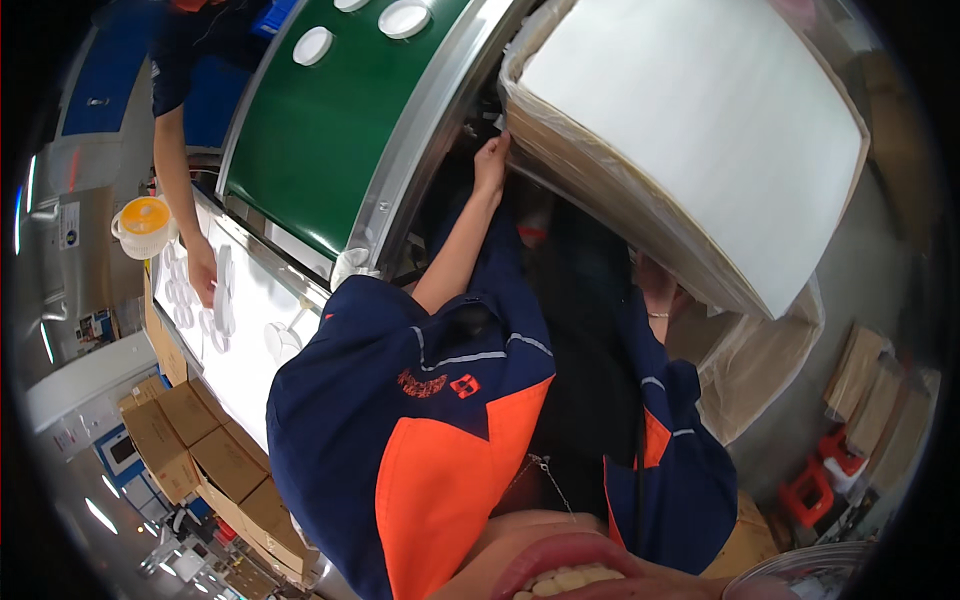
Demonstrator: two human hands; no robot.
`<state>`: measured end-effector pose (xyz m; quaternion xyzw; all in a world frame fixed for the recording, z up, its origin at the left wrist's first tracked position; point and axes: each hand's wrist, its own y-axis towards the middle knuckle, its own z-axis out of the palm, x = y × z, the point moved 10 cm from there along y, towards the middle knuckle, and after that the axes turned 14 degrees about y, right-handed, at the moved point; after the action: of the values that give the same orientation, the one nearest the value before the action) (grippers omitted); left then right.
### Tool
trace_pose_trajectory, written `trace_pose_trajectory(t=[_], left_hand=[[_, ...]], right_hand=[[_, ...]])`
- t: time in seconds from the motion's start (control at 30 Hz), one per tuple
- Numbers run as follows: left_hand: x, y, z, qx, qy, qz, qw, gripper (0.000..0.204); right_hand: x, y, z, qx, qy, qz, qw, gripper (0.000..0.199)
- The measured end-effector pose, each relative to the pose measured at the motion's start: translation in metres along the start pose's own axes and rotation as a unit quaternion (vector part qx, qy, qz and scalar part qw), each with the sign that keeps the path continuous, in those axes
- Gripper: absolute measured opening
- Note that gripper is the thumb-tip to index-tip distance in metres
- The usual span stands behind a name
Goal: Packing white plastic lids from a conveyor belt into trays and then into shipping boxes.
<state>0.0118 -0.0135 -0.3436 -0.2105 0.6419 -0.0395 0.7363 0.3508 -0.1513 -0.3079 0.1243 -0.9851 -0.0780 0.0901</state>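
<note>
A big cardboard carton (590, 165) with a clear plastic liner over its rim stands at the right, a white sheet (700, 120) covering its top. At the carton's near left corner, my left hand (490, 163) is closed on the edge, where carton and liner meet; its fingertips are partly hidden. My right hand (655, 285) is low against the carton's near side. Its fingers are in shadow and behind the carton, so their grip does not show.
A green conveyor belt (330, 130) with white round lids (404, 18) runs at the left. Beyond, a co-worker's hand (203, 270) holds a white round stack over a lit white table (240, 375). Brown boxes (235, 460) are piled lower left; a red-orange object (805, 495) lies lower right.
</note>
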Motion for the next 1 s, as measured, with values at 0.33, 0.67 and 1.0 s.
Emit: trace_pose_trajectory(t=[0.33, 0.67, 1.0], left_hand=[[-0.075, -0.016, 0.07, 0.174, -0.463, -0.044, 0.868, 0.035], [-0.045, 0.007, 0.033, 0.029, -0.23, -0.082, 0.969, 0.032], [-0.065, 0.052, 0.043, -0.015, -0.154, -0.057, 0.986, 0.056]], right_hand=[[0.043, 0.004, 0.051, 0.03, -0.911, -0.327, 0.248, 0.053], [0.068, 0.045, 0.053, -0.01, -0.938, -0.296, 0.182, 0.042], [0.118, 0.08, 0.012, -0.087, -0.935, -0.316, 0.134, 0.047]])
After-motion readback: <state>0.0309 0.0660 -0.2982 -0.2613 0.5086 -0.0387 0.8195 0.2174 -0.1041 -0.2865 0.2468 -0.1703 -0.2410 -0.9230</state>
